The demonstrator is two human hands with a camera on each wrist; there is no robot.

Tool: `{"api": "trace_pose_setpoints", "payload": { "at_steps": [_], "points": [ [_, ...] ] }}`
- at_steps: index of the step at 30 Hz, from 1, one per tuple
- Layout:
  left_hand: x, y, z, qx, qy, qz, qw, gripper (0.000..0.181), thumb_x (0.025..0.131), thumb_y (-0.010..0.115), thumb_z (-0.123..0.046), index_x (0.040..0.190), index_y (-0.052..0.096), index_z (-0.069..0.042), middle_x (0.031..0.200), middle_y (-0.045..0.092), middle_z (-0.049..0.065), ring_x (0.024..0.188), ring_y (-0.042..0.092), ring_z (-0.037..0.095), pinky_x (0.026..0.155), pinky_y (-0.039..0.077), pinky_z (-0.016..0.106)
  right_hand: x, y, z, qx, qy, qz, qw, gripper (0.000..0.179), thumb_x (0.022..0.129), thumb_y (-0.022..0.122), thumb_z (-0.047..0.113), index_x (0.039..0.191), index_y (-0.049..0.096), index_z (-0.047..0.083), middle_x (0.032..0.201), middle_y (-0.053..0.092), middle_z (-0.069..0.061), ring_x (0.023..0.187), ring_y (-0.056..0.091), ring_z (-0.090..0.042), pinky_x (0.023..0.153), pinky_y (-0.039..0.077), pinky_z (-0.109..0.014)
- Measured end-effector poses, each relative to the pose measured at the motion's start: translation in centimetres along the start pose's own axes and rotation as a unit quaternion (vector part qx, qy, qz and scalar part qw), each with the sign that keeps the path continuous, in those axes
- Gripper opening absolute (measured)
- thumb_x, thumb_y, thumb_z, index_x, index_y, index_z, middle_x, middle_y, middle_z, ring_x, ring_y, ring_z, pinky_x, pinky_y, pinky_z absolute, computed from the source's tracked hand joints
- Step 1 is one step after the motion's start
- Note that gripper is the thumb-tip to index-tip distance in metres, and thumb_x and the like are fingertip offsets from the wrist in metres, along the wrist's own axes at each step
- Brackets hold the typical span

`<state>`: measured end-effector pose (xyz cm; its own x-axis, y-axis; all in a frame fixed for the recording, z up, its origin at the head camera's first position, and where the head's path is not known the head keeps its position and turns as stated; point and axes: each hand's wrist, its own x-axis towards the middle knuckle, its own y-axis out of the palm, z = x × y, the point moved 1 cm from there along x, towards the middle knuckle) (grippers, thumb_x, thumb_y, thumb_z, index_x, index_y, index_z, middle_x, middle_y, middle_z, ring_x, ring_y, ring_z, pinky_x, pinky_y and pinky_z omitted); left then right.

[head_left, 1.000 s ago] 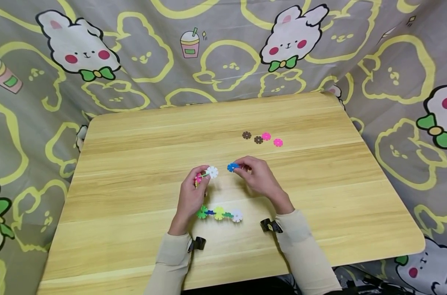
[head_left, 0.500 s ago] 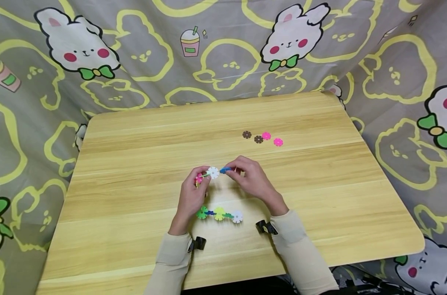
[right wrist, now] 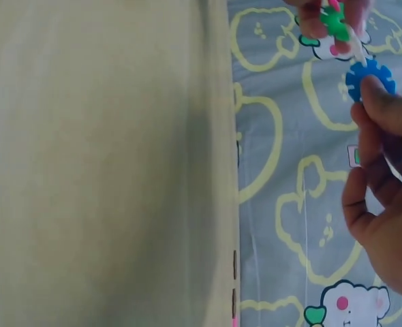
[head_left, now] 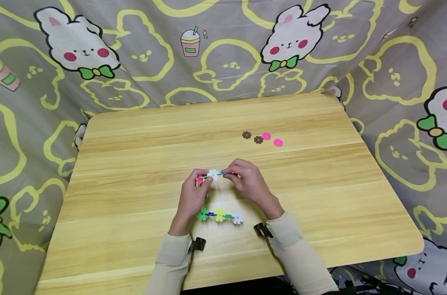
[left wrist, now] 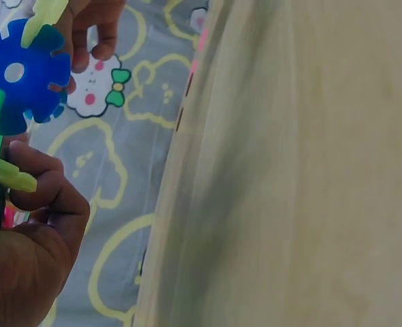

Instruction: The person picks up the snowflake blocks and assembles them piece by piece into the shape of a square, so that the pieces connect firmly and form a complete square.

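Note:
My left hand (head_left: 194, 194) grips a chain of notched plastic snowflake discs; its white disc (head_left: 213, 175) sticks out at the fingertips, with green and pink pieces behind. Between thumb and finger, my right hand (head_left: 251, 184) pinches a blue snowflake disc (right wrist: 370, 76), whose edge meets the white disc's edge. How deep the notches sit is too small to tell. A row of green, blue, yellow and white discs (head_left: 220, 215) shows between the forearms. In the left wrist view its blue disc (left wrist: 27, 78) looms close; whether this row joins the held chain is hidden.
Two brown discs (head_left: 258, 139) and two pink discs (head_left: 278, 142) lie farther back on the wooden table (head_left: 142, 164). A patterned grey curtain (head_left: 227, 49) stands behind the table and along both sides.
My right hand has moved left, bringing the blue disc from apart to the white disc's edge and turning it edge-on. My left hand has barely moved. The loose discs stay put.

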<state>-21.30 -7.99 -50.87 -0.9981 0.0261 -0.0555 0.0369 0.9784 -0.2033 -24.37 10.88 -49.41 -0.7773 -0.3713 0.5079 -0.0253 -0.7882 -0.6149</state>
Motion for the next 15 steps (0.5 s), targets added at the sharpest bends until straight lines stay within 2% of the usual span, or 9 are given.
{"api": "trace_pose_setpoints", "payload": {
  "at_steps": [4, 8, 12, 15],
  "points": [
    [0.1, 0.0, -0.1, 0.007, -0.008, 0.003, 0.9999, 0.019, 0.096, 0.062, -0.024, 0.111, 0.063, -0.012, 0.065, 0.054, 0.011, 0.053, 0.049, 0.015, 0.048, 0.040, 0.023, 0.0, 0.4, 0.2, -0.023, -0.024, -0.030, 0.9990, 0.008, 0.079, 0.076, 0.003, 0.085, 0.076, 0.007, 0.079, 0.068, -0.001, 0.072, 0.061, -0.011, 0.065, 0.051, -0.018],
    [0.2, -0.1, -0.6, 0.019, -0.028, 0.015, 0.9993, 0.020, 0.096, 0.061, -0.021, 0.112, 0.062, -0.009, 0.070, 0.056, 0.017, 0.054, 0.048, 0.013, 0.049, 0.039, 0.021, 0.1, 0.6, 0.3, -0.024, -0.032, -0.033, 0.9987, 0.007, 0.079, 0.075, 0.000, 0.083, 0.075, 0.006, 0.078, 0.068, -0.002, 0.071, 0.061, -0.011, 0.066, 0.051, -0.017],
    [0.0, -0.4, -1.9, 0.028, -0.041, 0.029, 0.9983, 0.020, 0.096, 0.060, -0.016, 0.113, 0.061, -0.005, 0.071, 0.056, 0.018, 0.054, 0.047, 0.011, 0.050, 0.038, 0.020, 0.1, 0.8, 0.2, -0.024, -0.039, -0.032, 0.9985, 0.007, 0.079, 0.075, -0.001, 0.082, 0.075, 0.005, 0.078, 0.068, -0.002, 0.071, 0.062, -0.012, 0.068, 0.052, -0.016],
    [-0.4, -0.6, -3.1, 0.029, -0.043, 0.030, 0.9982, 0.019, 0.096, 0.059, -0.014, 0.113, 0.061, -0.003, 0.066, 0.054, 0.012, 0.052, 0.046, 0.010, 0.049, 0.038, 0.020, 0.1, 0.8, 0.2, -0.025, -0.037, -0.023, 0.9988, 0.006, 0.079, 0.076, 0.002, 0.084, 0.076, 0.006, 0.078, 0.068, -0.002, 0.071, 0.061, -0.011, 0.067, 0.052, -0.016]
  ]
}}
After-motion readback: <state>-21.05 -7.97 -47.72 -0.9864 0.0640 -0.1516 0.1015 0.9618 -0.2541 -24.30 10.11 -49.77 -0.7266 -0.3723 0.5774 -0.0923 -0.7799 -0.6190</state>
